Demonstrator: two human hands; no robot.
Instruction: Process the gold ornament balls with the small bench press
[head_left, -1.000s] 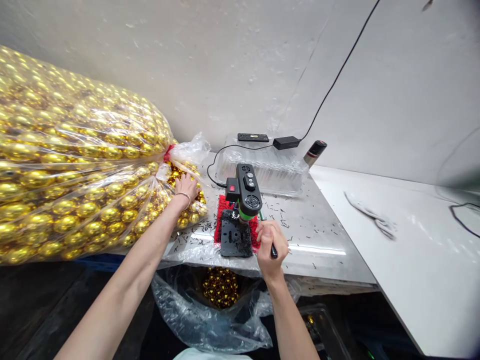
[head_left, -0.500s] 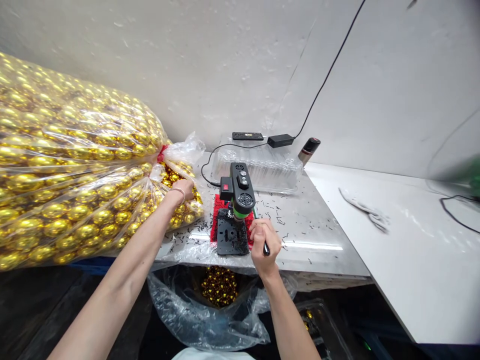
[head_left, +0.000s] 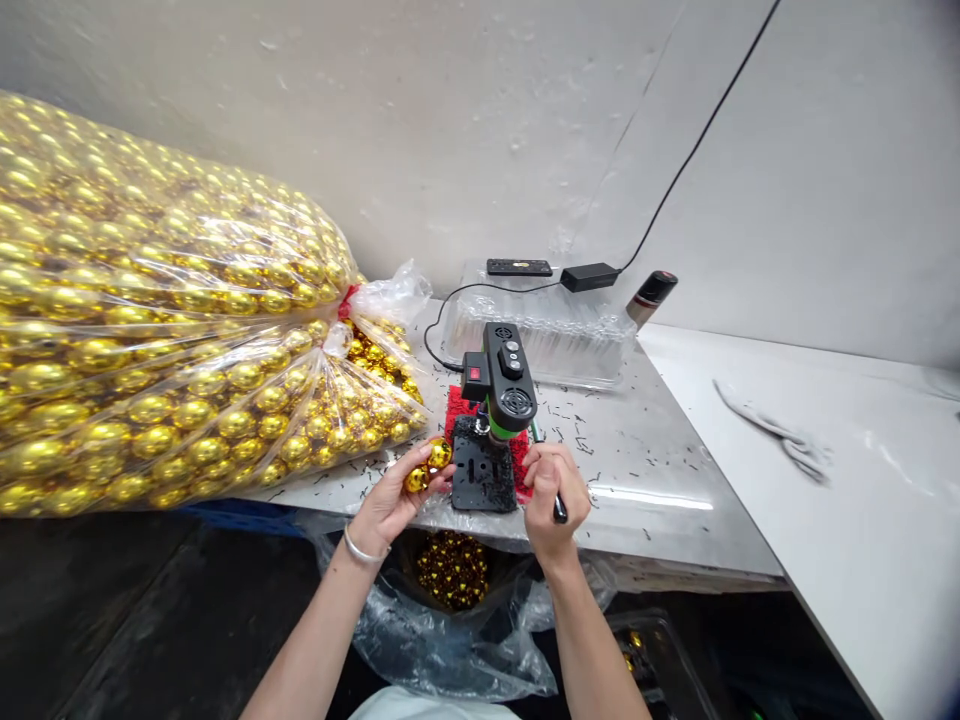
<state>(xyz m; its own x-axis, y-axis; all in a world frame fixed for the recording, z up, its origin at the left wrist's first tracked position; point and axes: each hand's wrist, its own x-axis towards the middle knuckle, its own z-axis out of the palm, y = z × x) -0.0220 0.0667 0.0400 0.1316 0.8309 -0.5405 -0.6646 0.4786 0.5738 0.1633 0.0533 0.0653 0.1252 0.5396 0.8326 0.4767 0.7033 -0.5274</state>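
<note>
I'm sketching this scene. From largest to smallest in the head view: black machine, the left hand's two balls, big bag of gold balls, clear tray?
1. Big bag of gold balls
2. Clear tray
3. Black machine
4. Two balls in the left hand, alike, so unranked between themselves

A slim black remote control (head_left: pixel 519 267) lies toward the rear of a clear plastic tray (head_left: pixel 555 345) as I watch from afar, 1 black-capped can (head_left: pixel 654 293) beside the tray; rightward, I spot a pale glove (head_left: pixel 776 432) on a white surface (head_left: pixel 847 530).
</note>
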